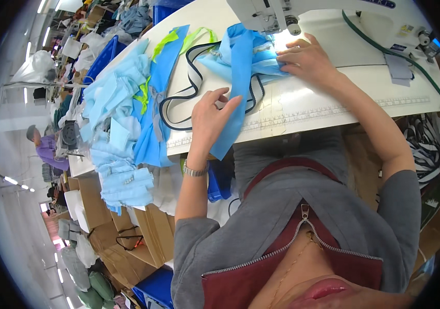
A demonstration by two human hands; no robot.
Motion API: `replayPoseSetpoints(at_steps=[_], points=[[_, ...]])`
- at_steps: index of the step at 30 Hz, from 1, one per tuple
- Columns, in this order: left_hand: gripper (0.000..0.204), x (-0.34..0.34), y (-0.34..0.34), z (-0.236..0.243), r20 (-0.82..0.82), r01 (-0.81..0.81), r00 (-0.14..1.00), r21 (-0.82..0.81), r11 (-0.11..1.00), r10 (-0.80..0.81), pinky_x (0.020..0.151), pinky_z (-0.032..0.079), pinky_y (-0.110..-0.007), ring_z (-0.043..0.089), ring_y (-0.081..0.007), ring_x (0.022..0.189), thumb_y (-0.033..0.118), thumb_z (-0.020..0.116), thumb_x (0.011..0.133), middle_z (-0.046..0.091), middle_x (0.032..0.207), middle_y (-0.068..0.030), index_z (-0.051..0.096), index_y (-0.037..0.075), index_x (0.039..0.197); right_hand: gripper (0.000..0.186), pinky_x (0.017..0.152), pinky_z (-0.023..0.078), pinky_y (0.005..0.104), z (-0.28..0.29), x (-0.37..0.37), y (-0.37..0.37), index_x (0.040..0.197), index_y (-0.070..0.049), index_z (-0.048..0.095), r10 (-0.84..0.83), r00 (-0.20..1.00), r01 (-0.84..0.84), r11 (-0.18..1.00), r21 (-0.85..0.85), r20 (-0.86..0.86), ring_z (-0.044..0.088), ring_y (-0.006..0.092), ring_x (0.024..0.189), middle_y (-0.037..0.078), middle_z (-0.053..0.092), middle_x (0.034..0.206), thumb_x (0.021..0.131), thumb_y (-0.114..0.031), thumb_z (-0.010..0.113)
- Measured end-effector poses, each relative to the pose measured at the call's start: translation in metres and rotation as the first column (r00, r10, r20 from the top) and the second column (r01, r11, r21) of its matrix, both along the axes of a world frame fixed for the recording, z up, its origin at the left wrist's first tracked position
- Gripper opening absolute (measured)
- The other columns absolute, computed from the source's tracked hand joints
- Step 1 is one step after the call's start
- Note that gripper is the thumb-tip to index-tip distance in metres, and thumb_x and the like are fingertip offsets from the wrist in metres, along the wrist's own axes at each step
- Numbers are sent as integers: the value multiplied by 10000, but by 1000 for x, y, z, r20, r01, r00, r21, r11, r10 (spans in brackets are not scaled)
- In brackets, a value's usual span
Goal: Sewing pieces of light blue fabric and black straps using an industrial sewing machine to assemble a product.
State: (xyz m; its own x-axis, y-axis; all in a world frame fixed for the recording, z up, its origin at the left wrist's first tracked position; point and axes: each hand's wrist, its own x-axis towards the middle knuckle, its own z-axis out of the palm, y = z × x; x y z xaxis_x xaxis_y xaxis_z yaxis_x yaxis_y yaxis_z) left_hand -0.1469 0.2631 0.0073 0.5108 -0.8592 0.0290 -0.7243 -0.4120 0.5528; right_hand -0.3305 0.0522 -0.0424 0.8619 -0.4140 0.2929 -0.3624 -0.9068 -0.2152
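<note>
My right hand (307,61) lies with spread fingers at the right edge of gathered light-blue fabric (266,61), close to the lit needle area of a white sewing machine (266,14). Left of it, my left hand (212,114) is loosely curled, with a gap between thumb and forefinger. Its thumb overlaps a long bright-blue fabric strip (239,72), which runs from the gathered fabric down over the table's front edge. A white band with dark edges (195,77) loops across the table beside this hand and passes behind the strip.
Light-blue fabric pieces (109,98) pile over the table's left side, beside lime-green strips (164,45). A ruler tape (307,117) runs along the front of the white table (343,85). A green cord (384,49) crosses the machine. Cardboard boxes (153,234) stand below left.
</note>
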Motion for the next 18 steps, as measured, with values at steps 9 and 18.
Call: replayPoseSetpoints(at_steps=[9,18], points=[[123,32,-19,5,-725,-24,626,-384,923,-286,658,472,-234,580,-99,700,43,722,776,634,875,-29,599,51,783,272,1126,211,495,1,-3,3,1082,-190,706,1,1000,-1,1000,-3,25,490,171,1223,-44,658,1172,896,-355,595],[298,13,-50,29,-519,88,842,-139,986,-148,619,446,-206,569,-71,651,288,575,918,670,880,-50,660,33,1047,262,1126,207,480,0,0,3,1066,-183,714,6,999,-5,1000,-17,36,481,161,1233,-36,663,1163,899,-345,594]])
